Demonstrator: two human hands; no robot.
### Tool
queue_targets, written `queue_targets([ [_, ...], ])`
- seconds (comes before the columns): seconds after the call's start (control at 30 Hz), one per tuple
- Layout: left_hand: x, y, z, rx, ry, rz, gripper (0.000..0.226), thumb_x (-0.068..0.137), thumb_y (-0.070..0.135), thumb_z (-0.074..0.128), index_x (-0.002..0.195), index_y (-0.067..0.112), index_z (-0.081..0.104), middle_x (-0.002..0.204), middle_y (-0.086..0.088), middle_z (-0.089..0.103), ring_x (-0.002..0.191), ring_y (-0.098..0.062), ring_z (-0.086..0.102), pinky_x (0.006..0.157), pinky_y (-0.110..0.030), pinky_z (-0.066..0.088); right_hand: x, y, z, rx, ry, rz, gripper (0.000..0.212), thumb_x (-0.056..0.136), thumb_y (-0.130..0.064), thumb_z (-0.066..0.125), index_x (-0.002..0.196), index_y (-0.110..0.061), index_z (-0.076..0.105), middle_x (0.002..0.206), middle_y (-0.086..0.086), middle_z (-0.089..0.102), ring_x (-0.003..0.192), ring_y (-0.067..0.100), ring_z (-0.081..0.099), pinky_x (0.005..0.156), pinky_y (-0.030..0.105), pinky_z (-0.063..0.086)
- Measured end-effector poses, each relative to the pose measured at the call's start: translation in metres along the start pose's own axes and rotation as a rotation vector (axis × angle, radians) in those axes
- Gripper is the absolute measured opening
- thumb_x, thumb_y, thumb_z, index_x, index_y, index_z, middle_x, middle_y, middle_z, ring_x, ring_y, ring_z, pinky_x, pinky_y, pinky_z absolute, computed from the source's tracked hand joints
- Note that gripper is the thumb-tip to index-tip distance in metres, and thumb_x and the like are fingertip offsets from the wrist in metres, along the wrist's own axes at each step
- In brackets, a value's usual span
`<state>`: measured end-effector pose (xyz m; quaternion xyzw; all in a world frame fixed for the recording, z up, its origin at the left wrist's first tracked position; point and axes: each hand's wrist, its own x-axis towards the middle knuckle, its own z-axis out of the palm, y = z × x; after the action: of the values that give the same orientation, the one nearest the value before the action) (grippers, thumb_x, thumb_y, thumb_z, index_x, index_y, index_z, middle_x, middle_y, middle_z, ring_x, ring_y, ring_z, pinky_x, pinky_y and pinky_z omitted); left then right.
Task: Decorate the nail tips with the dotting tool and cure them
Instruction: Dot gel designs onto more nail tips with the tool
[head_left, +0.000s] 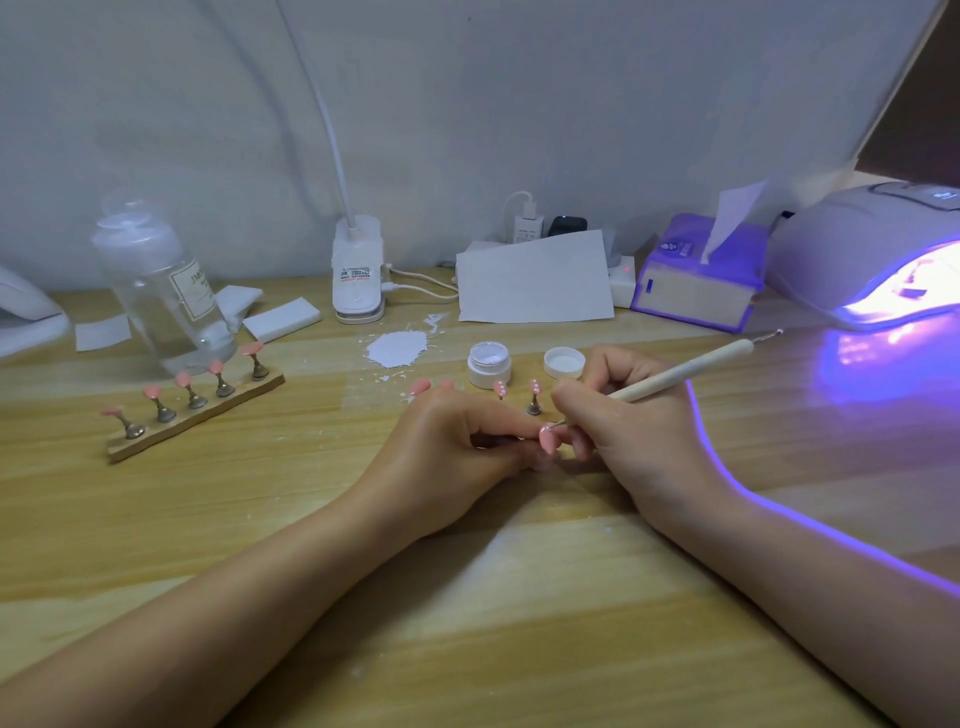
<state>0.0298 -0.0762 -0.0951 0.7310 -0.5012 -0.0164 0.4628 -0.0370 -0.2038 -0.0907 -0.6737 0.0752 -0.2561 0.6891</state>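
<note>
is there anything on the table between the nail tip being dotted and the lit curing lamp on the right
Nothing visible blocks that way. The nail tip sits between the left hand and the right hand, which holds the dotting tool. The table from there to the curing lamp looks bare, apart from the right hand itself.

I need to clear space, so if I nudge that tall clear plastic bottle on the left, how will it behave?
The tall clear plastic bottle is narrow for its height, so it probably tips easily. It looks nearly empty, so likely light. It would probably slide on the smooth wooden table.
</note>
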Motion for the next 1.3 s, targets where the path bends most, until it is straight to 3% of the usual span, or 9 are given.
queue_targets([
  [0.1,0.0,0.001,0.0,0.013,-0.001,0.005,0.023,0.079,0.011,0.069,0.085,0.033,0.068,0.048,0.031,0.053,0.051,0.012,0.042,0.074,0.01,0.024,0.0,0.001,0.0,0.015,0.002,0.008,0.036,0.073,0.009,0.053,0.051,-0.011,0.033,0.034,0.002,0.034,0.036,0.017,0.055,0.043,0.02,0.038],
  [0.4,0.0,0.002,0.0,-0.019,-0.005,0.0,0.024,0.079,0.007,0.069,0.087,0.029,0.069,0.051,0.032,0.055,0.054,0.016,0.045,0.074,0.01,0.025,-0.001,-0.001,0.001,0.006,-0.002,-0.004,0.033,0.073,0.009,0.052,0.052,-0.009,0.034,0.033,0.002,0.036,0.036,0.014,0.056,0.039,0.015,0.035],
  [0.63,0.0,0.001,0.0,-0.016,0.003,-0.032,0.02,0.078,0.005,0.07,0.086,0.022,0.074,0.065,0.013,0.07,0.06,0.01,0.05,0.073,0.009,0.027,-0.001,-0.004,0.001,0.062,0.038,0.01,0.037,0.077,0.011,0.05,0.05,-0.007,0.033,0.031,0.001,0.032,0.027,0.01,0.046,0.038,0.018,0.043],
  [0.8,0.0,0.0,0.0,-0.024,0.005,-0.023,0.015,0.079,0.01,0.069,0.087,0.022,0.074,0.057,0.024,0.062,0.054,0.012,0.047,0.073,0.009,0.027,-0.004,-0.008,0.003,0.005,0.0,-0.031,0.025,0.077,0.013,0.049,0.055,0.005,0.04,0.029,-0.002,0.03,0.024,0.002,0.037,0.034,0.009,0.031],
  [0.97,0.0,0.0,0.0,-0.033,0.001,-0.015,0.018,0.08,0.011,0.068,0.087,0.028,0.072,0.051,0.027,0.057,0.05,0.009,0.041,0.068,0.003,0.031,-0.005,-0.009,0.004,0.019,-0.007,-0.016,0.03,0.077,0.014,0.048,0.055,-0.002,0.038,0.031,-0.001,0.031,0.025,0.0,0.039,0.034,0.008,0.031],
  [1.1,0.001,-0.001,0.0,-0.056,-0.009,-0.022,0.019,0.079,0.008,0.069,0.089,0.025,0.072,0.049,0.025,0.058,0.049,0.008,0.04,0.054,-0.005,0.031,-0.005,-0.009,0.003,0.018,-0.007,0.005,0.033,0.077,0.013,0.048,0.054,-0.007,0.035,0.031,0.0,0.032,0.025,0.003,0.04,0.035,0.007,0.03],
  [1.3,0.0,-0.001,0.0,-0.041,-0.014,0.003,0.025,0.079,0.004,0.069,0.09,0.026,0.069,0.048,0.03,0.055,0.051,0.017,0.045,0.065,0.005,0.032,-0.005,-0.008,0.003,0.009,-0.008,0.013,0.03,0.075,0.013,0.048,0.055,-0.006,0.036,0.031,0.0,0.033,0.027,0.003,0.043,0.036,0.01,0.03],
])
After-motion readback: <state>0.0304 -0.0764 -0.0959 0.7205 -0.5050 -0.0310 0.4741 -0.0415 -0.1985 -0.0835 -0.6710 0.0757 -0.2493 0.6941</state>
